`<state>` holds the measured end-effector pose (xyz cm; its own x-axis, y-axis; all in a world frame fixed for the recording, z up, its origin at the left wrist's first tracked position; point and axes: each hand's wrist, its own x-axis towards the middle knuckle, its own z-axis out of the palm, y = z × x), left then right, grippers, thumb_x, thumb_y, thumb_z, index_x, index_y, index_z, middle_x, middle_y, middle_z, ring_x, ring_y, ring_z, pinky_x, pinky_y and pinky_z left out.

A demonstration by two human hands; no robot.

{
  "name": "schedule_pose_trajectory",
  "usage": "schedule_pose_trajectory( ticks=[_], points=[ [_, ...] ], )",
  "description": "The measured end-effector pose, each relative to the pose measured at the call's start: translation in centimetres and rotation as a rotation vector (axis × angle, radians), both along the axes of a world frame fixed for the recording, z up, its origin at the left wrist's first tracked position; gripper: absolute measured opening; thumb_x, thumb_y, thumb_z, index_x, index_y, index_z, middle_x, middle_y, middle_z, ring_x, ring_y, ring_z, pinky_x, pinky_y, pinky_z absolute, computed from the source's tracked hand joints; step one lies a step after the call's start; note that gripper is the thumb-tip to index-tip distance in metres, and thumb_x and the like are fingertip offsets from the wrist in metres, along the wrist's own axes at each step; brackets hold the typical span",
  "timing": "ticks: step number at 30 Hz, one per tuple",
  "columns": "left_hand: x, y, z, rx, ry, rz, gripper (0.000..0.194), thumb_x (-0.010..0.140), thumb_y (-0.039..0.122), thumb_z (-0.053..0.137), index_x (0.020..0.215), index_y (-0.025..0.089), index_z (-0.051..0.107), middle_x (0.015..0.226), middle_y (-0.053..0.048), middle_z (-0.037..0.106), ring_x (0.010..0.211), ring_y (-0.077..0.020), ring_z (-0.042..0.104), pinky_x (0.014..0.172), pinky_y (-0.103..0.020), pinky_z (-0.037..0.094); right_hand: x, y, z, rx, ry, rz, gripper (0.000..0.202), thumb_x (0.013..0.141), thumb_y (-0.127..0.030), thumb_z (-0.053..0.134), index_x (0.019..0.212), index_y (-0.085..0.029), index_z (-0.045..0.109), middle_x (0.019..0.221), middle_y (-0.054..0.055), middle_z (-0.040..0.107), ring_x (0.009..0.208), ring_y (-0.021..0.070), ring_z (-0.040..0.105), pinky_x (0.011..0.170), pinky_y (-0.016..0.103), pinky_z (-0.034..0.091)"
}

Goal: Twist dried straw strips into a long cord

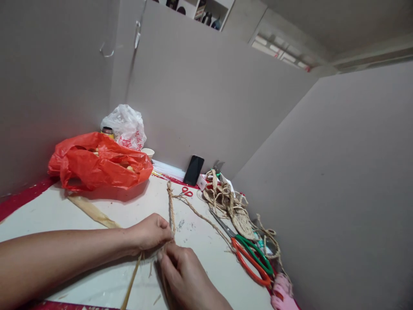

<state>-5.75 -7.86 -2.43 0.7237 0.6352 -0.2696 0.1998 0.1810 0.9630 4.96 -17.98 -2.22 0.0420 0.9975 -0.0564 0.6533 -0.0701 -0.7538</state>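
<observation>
Work in hand: plaiting or twisting of dry fibre, by appearance. Landmark: the large scissors (234, 237), lying on the white table (232, 280).

Position: the braided cord (171, 209) lies to the left of the large scissors, far end pointing away from the person, near end at the hands. A thin cord (201, 212) branches from its upper part and runs to the large scissors.

Grip: left hand (153, 232) closed, fingertips pinching at the near end of the braided cord. Right hand (182, 267) just beside it, fingers bent and closed on the same working end. Which strands each pinches: cannot tell, contact hidden by the fingers.

Done: the stretch beyond the hands looks formed and tight. A heap of finished-looking cordwork (240, 219) sits just beyond and to the right of the large scissors.

Left over: a loose strip (131, 284), left of the large scissors, trails unworked below the left hand; a flat strip (93, 211) lies farther left. Judgement: partway along; final length unknown.
</observation>
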Motion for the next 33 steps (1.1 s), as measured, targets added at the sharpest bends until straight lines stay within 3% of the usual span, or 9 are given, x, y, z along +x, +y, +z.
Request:
schedule_pose_trajectory(
  ticks=[2,4,6,8,12,17,23,27,33],
  points=[
    [-0.1,0.1,0.0,-0.015,-0.017,-0.012,0.017,0.062,0.029,0.057,0.055,0.015,0.052,0.040,0.007,0.042,0.035,-0.0045,0.027,0.038,-0.021,0.015,0.9,-0.1,1.1,-0.009,0.128,0.009,0.041,0.082,-0.048,0.049,0.058,-0.016,0.055,0.053,0.001,0.054,0.050,0.0119,0.044,0.050,0.023,0.033],
    [-0.2,0.1,0.3,-0.046,-0.021,-0.029,0.021,0.062,0.034,0.059,0.055,0.016,0.051,0.038,0.007,0.039,0.035,-0.0049,0.025,0.038,-0.022,0.014,2.2,0.2,2.1,0.069,0.243,-0.145,0.044,0.082,-0.053,0.047,0.059,-0.016,0.054,0.050,0.000,0.051,0.046,0.0108,0.042,0.046,0.023,0.033],
    [-0.3,0.2,0.5,-0.073,-0.012,-0.041,0.025,0.062,0.038,0.061,0.055,0.017,0.050,0.036,0.008,0.035,0.033,-0.0051,0.023,0.037,-0.022,0.012,3.3,0.7,2.7,0.186,0.341,-0.351,0.040,0.080,-0.054,0.051,0.073,-0.016,0.058,0.061,0.002,0.058,0.050,0.0111,0.047,0.047,0.022,0.036],
    [-0.3,0.1,0.7,-0.082,-0.017,-0.042,0.028,0.061,0.041,0.062,0.055,0.017,0.049,0.037,0.008,0.036,0.033,-0.0050,0.023,0.038,-0.022,0.012,3.6,1.3,2.7,0.135,0.534,-0.425,0.040,0.075,-0.053,0.059,0.093,-0.016,0.058,0.081,0.006,0.064,0.062,0.0134,0.056,0.053,0.023,0.043],
    [-0.2,0.2,0.4,-0.060,-0.095,-0.073,0.032,0.064,0.044,0.062,0.056,0.015,0.049,0.043,0.006,0.044,0.038,-0.0048,0.028,0.042,-0.021,0.017,2.1,1.6,1.4,-0.188,0.869,-0.294,0.041,0.072,-0.049,0.063,0.095,-0.016,0.055,0.081,0.006,0.062,0.056,0.0113,0.055,0.046,0.021,0.042],
    [-0.2,0.6,-0.4,0.031,-0.078,-0.079,0.028,0.067,0.040,0.060,0.059,0.015,0.050,0.045,0.007,0.041,0.042,-0.0053,0.027,0.043,-0.021,0.018,1.6,1.8,0.6,-0.324,0.828,-0.226,0.037,0.075,-0.050,0.059,0.063,-0.017,0.044,0.046,-0.009,0.036,0.035,0.0020,0.017,0.032,0.016,0.009],
    [-0.3,0.7,-0.3,0.283,-0.019,-0.180,0.022,0.073,0.031,0.049,0.062,0.012,0.055,0.057,0.001,0.053,0.052,-0.0083,0.039,0.049,-0.020,0.028,3.6,2.6,0.4,-0.490,0.861,-0.122,0.035,0.078,-0.047,0.053,0.063,-0.017,0.047,0.041,-0.011,0.025,0.035,0.0028,0.010,0.033,0.017,0.004],
    [-0.3,0.6,0.1,0.481,0.097,-0.135,0.018,0.071,0.026,0.045,0.065,0.013,0.057,0.058,0.002,0.050,0.056,-0.0092,0.040,0.050,-0.020,0.028,3.6,2.6,0.3,-0.482,0.978,-0.119,0.033,0.074,-0.042,0.060,0.060,-0.018,0.042,0.042,-0.012,0.025,0.036,0.0019,0.008,0.034,0.017,0.004],
    [-0.6,0.3,0.5,0.505,0.200,-0.185,0.021,0.071,0.028,0.044,0.064,0.013,0.057,0.056,0.002,0.049,0.054,-0.0096,0.042,0.049,-0.020,0.030,2.4,2.1,0.1,-0.346,0.919,-0.262,0.025,0.072,-0.039,0.059,0.065,-0.016,0.052,0.039,-0.012,0.026,0.033,0.0018,0.010,0.032,0.017,0.006]
  ],
)
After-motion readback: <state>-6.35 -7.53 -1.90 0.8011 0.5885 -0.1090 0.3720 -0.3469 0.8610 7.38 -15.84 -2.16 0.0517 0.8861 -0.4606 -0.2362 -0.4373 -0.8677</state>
